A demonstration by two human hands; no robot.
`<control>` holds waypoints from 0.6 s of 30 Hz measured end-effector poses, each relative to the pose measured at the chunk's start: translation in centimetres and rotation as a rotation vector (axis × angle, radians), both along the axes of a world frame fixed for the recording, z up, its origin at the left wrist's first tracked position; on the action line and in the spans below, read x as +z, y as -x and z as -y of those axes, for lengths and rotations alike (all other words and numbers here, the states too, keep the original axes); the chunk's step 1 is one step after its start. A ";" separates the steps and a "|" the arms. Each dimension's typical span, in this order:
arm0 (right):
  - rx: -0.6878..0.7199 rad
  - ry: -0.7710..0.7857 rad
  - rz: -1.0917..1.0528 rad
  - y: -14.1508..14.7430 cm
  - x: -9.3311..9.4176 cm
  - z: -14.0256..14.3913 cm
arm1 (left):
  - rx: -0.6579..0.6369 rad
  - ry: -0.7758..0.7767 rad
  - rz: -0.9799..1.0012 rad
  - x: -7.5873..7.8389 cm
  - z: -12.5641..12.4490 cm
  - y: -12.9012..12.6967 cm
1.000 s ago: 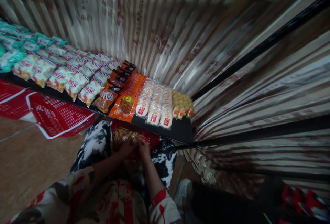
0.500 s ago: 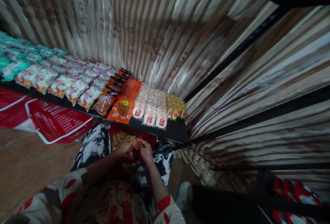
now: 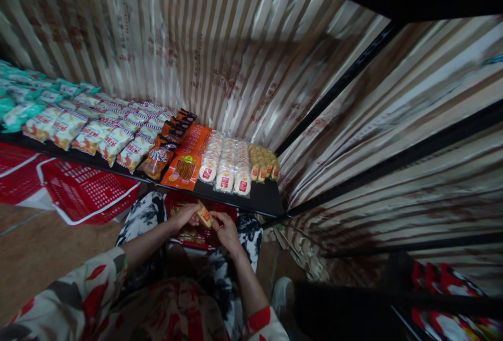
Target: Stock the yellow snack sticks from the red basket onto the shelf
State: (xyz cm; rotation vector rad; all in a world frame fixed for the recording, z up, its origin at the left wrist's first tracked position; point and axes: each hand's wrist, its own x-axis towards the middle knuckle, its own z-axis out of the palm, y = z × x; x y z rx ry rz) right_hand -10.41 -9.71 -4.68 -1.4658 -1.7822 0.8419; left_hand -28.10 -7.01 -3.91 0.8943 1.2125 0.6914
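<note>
Item: yellow snack packet (image 3: 204,215), pinched by left hand (image 3: 184,216) and right hand (image 3: 227,230). Shelf (image 3: 263,202) right corner unfilled, I judge.

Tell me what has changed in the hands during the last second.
Both hands have risen out of the red basket on the lap. The left hand and the right hand now hold one small yellow snack packet between them. The packets on the black shelf lie as before.

Shop: you face a low shelf (image 3: 267,202) stocked with rows of snack packets (image 3: 118,142); red shopping baskets (image 3: 84,194) alongside.
</note>
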 end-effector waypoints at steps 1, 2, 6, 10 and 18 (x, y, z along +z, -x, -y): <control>0.011 0.007 -0.007 0.0 0.3 0.1 | -0.018 -0.013 0.003 0.4 -0.2 0.1; 0.019 0.014 -0.015 -0.1 0.5 0.3 | -0.037 -0.027 0.001 0.9 -0.4 0.1; 0.009 0.006 -0.029 -0.1 1.4 0.8 | -0.099 -0.048 -0.024 2.3 -1.1 -0.1; -0.025 -0.007 -0.006 -0.1 1.8 1.3 | -0.116 -0.065 -0.056 2.7 -1.4 -0.9; -0.064 0.007 0.076 -0.4 3.6 1.9 | -0.144 -0.158 -0.128 2.9 -1.6 -3.4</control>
